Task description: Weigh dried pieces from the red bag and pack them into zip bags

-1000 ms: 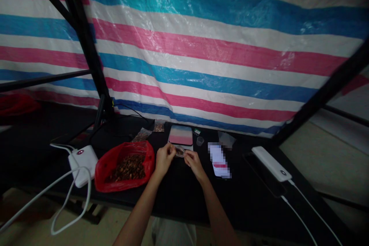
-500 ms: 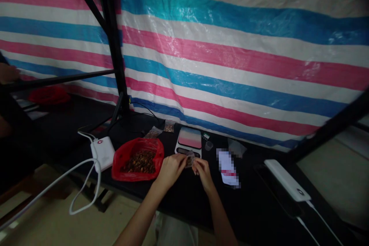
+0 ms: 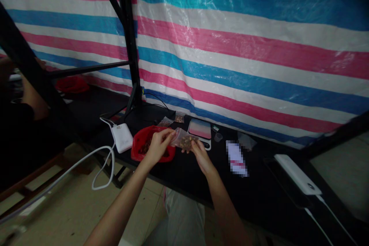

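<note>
A small clear plastic bag (image 3: 186,142), part-filled with brown bits like seeds or beads, is stretched sideways between my hands. My left hand (image 3: 159,145) pinches its upper, unfilled end, in front of the red plastic bag (image 3: 137,150). Closed on the filled end is my right hand (image 3: 201,154), its fingers partly behind the bag. Loose brown bits lie in the red bag, partly hidden by my left hand. Just behind the held bag sits a digital scale (image 3: 199,128), its near edge partly covered.
Two small filled bags (image 3: 180,117) lie behind the red bag. A small clear cup (image 3: 218,137), a flat clear bag (image 3: 246,141) and a pixelated item (image 3: 236,158) are on the right. White power banks (image 3: 123,137) flank the workspace. Another person's arm (image 3: 34,92) is far left.
The small bag has turned from upright to stretched out sideways, showing its filled end. My left hand has moved left, over the red bag. The camera view has shifted.
</note>
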`<state>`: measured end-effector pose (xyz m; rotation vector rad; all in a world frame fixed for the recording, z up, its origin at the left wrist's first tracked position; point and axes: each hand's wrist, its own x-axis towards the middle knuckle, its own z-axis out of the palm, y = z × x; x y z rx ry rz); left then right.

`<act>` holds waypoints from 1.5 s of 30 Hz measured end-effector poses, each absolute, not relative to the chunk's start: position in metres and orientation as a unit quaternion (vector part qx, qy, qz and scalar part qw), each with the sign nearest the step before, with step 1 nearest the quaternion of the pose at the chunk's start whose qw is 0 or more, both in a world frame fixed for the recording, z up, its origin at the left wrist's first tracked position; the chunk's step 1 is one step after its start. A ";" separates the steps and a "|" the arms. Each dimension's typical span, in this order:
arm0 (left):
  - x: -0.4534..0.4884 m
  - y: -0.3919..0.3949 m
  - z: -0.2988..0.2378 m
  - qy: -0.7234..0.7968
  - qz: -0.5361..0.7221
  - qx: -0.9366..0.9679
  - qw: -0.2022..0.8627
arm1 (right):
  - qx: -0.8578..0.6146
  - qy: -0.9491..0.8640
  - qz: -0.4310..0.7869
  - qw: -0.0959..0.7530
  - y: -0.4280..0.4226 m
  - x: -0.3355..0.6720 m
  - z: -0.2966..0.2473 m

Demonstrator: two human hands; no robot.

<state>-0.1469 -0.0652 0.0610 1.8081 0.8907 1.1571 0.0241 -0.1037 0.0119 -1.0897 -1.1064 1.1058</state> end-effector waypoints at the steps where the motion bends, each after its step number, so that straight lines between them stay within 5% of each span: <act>1: -0.153 -0.062 0.059 0.356 0.454 0.713 0.398 | -0.450 -0.473 0.498 0.570 -0.100 0.020 0.018; 10: -0.205 -0.043 0.041 0.450 0.373 0.777 0.235 | -0.403 -0.545 0.571 0.464 -0.051 -0.003 0.044; 17: -0.222 -0.043 0.039 0.519 0.374 0.747 0.183 | -0.427 -0.714 0.413 0.370 -0.020 -0.012 0.052; 24: -0.220 -0.045 0.045 0.431 0.340 0.821 0.155 | -0.419 -0.822 0.260 0.286 -0.017 -0.028 0.065; 35: -0.222 -0.036 0.038 0.460 0.359 0.798 0.150 | -0.416 -0.834 0.212 0.294 -0.021 -0.022 0.068; 45: -0.224 -0.040 0.034 0.485 0.310 0.813 0.094 | -0.438 -0.862 0.041 0.252 -0.036 -0.022 0.080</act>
